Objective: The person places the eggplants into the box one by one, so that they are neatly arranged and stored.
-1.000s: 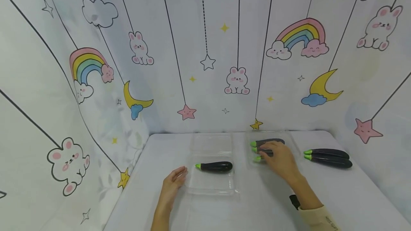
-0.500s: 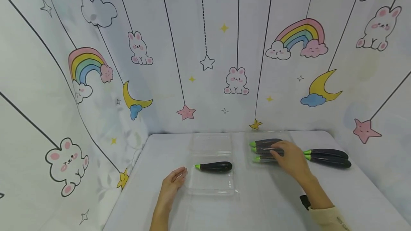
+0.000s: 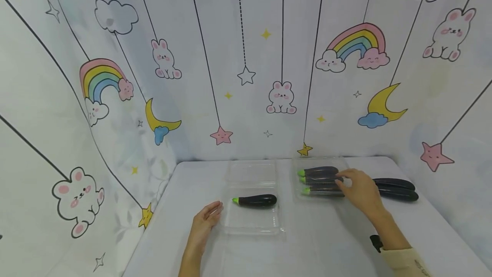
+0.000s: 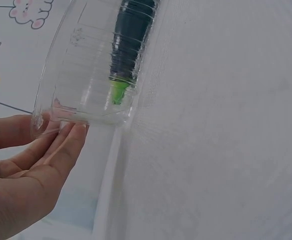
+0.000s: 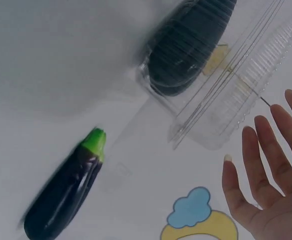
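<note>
White table under both grips; clear container (image 3: pixel 251 220) with one eggplant (image 3: pixel 255 200) beside my left hand (image 3: pixel 205 221), lidded container (image 5: pixel 213 117) of three eggplants (image 3: pixel 322 181) just left of my right hand (image 3: pixel 362 192). Two loose eggplants (image 3: pixel 400 195) just right of that hand. Left fingers extended at the container's edge, right fingers spread, grasping nothing.

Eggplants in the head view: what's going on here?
A person is working with eggplants and two clear containers on a white table. The left hand holds the edge of the left container, which has one eggplant in it. The right hand is at the right end of the right container, fingers spread, gripping nothing. That container has three eggplants; two more lie on the table beyond it.
</note>
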Action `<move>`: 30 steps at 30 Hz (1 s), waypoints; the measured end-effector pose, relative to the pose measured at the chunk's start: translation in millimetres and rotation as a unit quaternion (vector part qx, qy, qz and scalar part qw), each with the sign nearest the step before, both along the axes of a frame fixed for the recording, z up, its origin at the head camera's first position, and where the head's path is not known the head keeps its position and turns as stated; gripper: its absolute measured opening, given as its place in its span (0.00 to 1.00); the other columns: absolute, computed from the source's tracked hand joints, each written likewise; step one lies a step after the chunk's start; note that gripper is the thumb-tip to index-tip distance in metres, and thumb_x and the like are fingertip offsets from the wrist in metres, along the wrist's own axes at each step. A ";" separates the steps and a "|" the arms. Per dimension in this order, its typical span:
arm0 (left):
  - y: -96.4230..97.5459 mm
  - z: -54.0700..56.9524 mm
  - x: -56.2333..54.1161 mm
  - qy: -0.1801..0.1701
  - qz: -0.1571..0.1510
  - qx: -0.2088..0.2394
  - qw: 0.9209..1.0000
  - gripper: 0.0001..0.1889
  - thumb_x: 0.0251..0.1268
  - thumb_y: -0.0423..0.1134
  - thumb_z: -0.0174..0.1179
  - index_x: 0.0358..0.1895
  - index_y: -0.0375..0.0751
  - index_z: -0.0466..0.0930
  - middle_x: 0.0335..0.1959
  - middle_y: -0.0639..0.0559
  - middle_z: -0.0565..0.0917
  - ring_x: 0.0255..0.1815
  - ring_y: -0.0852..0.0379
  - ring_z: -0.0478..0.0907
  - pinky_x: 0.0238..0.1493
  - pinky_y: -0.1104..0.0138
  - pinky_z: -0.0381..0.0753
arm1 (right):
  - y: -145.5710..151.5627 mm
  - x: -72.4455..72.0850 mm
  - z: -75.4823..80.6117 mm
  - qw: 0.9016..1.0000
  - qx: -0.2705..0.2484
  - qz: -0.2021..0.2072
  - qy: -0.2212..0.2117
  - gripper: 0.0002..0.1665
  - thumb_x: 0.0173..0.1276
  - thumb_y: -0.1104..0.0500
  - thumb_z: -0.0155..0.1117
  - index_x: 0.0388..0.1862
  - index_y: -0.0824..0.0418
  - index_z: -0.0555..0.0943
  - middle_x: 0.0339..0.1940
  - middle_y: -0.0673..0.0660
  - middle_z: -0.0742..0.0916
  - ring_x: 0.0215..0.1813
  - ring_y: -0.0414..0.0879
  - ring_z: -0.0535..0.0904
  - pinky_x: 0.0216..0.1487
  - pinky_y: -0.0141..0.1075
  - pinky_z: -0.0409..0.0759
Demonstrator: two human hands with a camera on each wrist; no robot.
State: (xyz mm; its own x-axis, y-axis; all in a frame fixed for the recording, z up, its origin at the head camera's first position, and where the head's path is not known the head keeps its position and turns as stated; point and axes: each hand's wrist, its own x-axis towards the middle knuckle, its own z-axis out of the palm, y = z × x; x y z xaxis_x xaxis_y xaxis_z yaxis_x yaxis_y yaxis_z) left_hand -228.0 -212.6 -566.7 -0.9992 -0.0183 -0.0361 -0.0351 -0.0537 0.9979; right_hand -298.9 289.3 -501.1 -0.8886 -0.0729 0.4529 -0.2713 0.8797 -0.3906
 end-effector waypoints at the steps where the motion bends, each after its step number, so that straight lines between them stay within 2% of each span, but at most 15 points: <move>1: 0.2 0.3 0.1 0.000 0.000 -0.001 1.000 0.25 0.77 0.26 0.54 0.74 0.27 0.67 0.75 0.33 0.71 0.77 0.37 0.68 0.66 0.72 0.78 | 2.8 0.6 -0.3 1.000 -0.002 -0.002 0.001 0.15 0.69 0.56 0.73 0.51 0.60 0.89 0.57 0.67 0.87 0.60 0.72 0.80 0.50 0.68 0.81; 15: 1.1 0.2 -1.0 -0.002 0.005 0.001 1.000 0.25 0.77 0.25 0.54 0.74 0.26 0.67 0.75 0.32 0.71 0.76 0.37 0.68 0.66 0.71 0.79 | 39.0 1.4 -13.7 0.999 0.014 -0.030 0.029 0.15 0.68 0.58 0.73 0.51 0.63 0.89 0.53 0.70 0.88 0.54 0.71 0.82 0.46 0.66 0.82; 21: 1.9 0.8 0.5 0.000 0.001 0.001 1.000 0.25 0.77 0.26 0.53 0.74 0.25 0.66 0.75 0.32 0.70 0.77 0.36 0.68 0.68 0.68 0.78 | 53.0 0.3 -21.3 0.998 0.007 -0.041 0.045 0.15 0.67 0.61 0.73 0.51 0.65 0.89 0.48 0.70 0.89 0.45 0.68 0.85 0.38 0.62 0.83; 26: 1.7 0.6 0.4 -0.004 0.002 0.000 1.000 0.25 0.77 0.26 0.53 0.74 0.27 0.67 0.75 0.32 0.70 0.76 0.37 0.68 0.66 0.70 0.79 | 66.0 -1.4 -27.6 0.998 -0.015 -0.046 0.035 0.14 0.71 0.59 0.70 0.51 0.65 0.88 0.47 0.70 0.89 0.43 0.66 0.86 0.36 0.61 0.82; 30: 1.2 -0.6 -0.4 -0.006 0.003 -0.007 1.000 0.25 0.77 0.26 0.53 0.74 0.28 0.68 0.75 0.33 0.71 0.76 0.38 0.69 0.65 0.72 0.79 | 77.0 -4.4 -35.0 0.998 -0.018 -0.055 0.024 0.14 0.69 0.62 0.70 0.51 0.66 0.88 0.46 0.70 0.89 0.45 0.67 0.85 0.37 0.61 0.82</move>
